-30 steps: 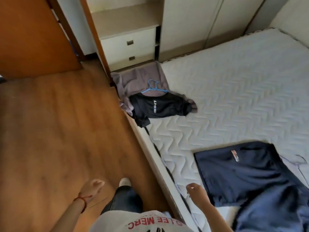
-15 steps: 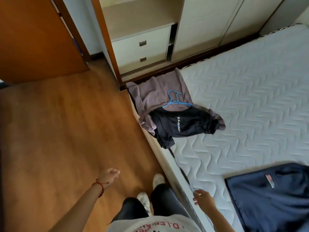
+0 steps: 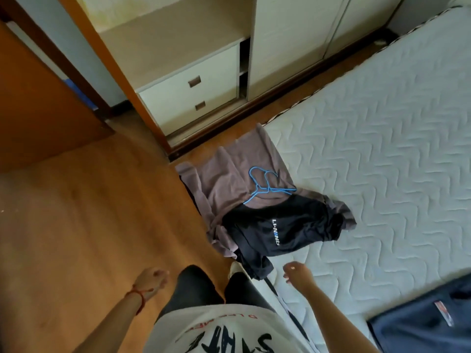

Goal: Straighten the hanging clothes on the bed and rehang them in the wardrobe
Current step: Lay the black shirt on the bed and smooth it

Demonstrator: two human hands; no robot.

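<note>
The right hand [image 3: 297, 273] hangs over the near edge of the mattress [image 3: 382, 149], fingers loosely curled and holding nothing, its fingertips pointing up the bed toward the heap of clothes. Just beyond those fingertips lies the lowest corner of the black sports shirt [image 3: 280, 233], which droops off the mattress edge toward the floor; hand and cloth are close but not touching. The left hand [image 3: 153, 277] hangs beside the person's leg over the wooden floor [image 3: 76, 212], likewise relaxed and empty, and sits well apart from the heap, so the right hand is plainly the nearer of the two.

The black shirt runs slantwise, its long axis going from that dangling corner up and to the right across the mattress. It lies on top of a mauve garment [image 3: 229, 179], which spreads toward the bed's far corner. Two blue wire hangers [image 3: 267, 186] rest on the mauve cloth at the black shirt's upper edge, hooks pointing away from the person. By this layout, a short forward reach of the right hand would meet the black shirt first, the hangers farther on. The wardrobe [image 3: 204, 80] stands beyond the heap, past the end of the bed. A navy garment [image 3: 420, 324] lies apart at the lower right.
</note>
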